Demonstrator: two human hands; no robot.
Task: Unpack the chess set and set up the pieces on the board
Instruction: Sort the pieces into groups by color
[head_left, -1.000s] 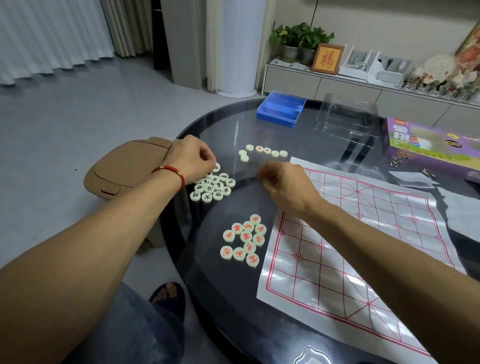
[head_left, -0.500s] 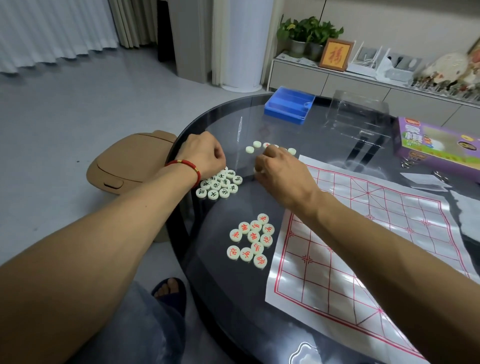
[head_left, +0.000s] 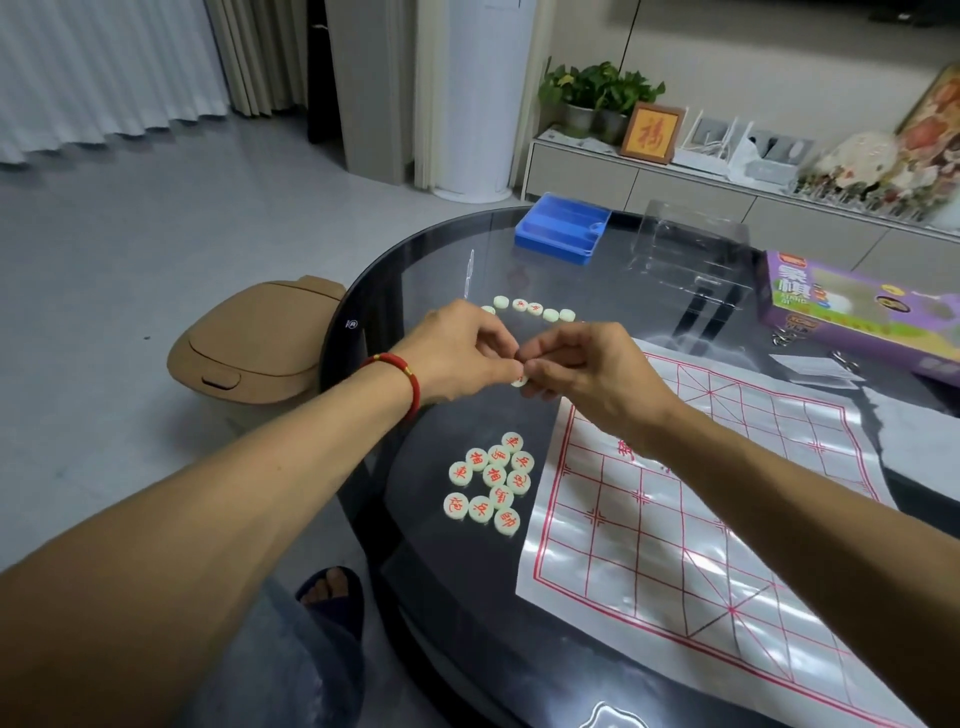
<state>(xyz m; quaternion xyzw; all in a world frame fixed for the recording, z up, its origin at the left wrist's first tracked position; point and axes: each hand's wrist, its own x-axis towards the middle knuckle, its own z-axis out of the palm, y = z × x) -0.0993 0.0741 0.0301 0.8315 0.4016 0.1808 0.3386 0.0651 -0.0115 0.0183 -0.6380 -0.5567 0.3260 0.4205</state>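
Chess pieces are lying in two groups on the dark glass bench (head_left: 426, 270): a tight cluster of red-marked discs (head_left: 491, 480) just beside the left edge of the paper board (head_left: 727, 519), and a short row of pale discs (head_left: 535, 309) farther back, partly hidden behind the hands. No piece is standing on the board yet.

Both hands are meeting above the bench between the two groups. The left hand (head_left: 457, 356), with a red cord at the wrist, and the right hand (head_left: 587, 369) are curling their fingertips toward one another, and a single disc (head_left: 518, 381) is showing right at the point where they touch. Each grip is narrow, pinching at that disc; whether more pieces are tucked inside either palm cannot be told.

Judging by this, the person is sorting or turning a piece to read its face. To do it well, the disc is best held by its rim so the character stays readable, then laid down face up with its own colour, keeping both groups apart and clear of the board edge. The glossy sheet is likely to slide on glass, so pieces want gentle setting down.

A blue tray (head_left: 563, 228), a clear lid (head_left: 691, 249) and the purple box (head_left: 857, 306) are sitting at the far side.
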